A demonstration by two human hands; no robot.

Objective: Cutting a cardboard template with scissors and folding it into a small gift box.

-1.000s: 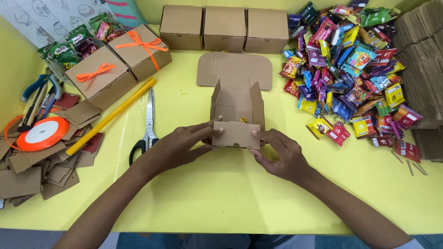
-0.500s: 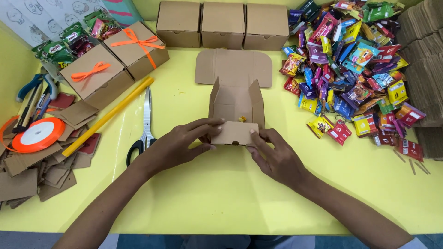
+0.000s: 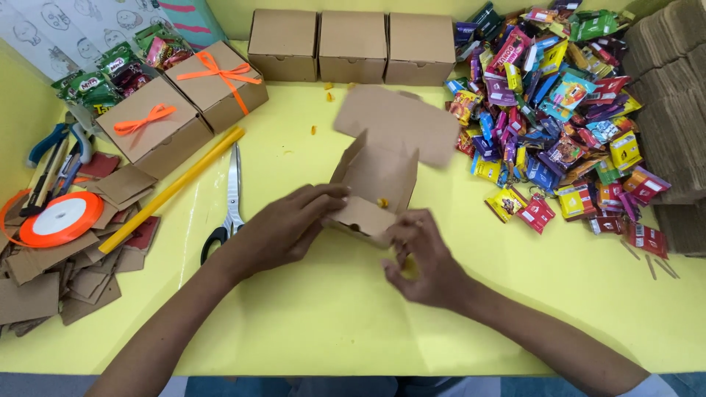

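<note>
Both hands work one half-folded cardboard box (image 3: 375, 187) near the middle of the yellow surface (image 3: 309, 323). Left hand (image 3: 283, 228) has its grip closed on the box's near-left corner, fingertips pressing the front flap. Right hand (image 3: 423, 257) touches the near-right edge with curled fingers; it is blurred, so whether that grip actually pinches the card cannot be told. The box sits tilted, its lid (image 3: 401, 121) open and leaning back, and a small orange bit shows inside.

Risks, as a judgement: the box is held mainly at one corner, so uneven pressure could buckle the thin card or let a tucked flap spring out. Tilting it further might tip the orange bit onto the surface. Scissors (image 3: 232, 195) lie just beside the left wrist, blades pointing away, and a sideways sweep of that arm could knock them. The heap of candy packets (image 3: 559, 110) is near on the right, where the lid could brush loose ones if the box swings that way. Three closed boxes (image 3: 353, 44) stand well apart at the back.
</note>
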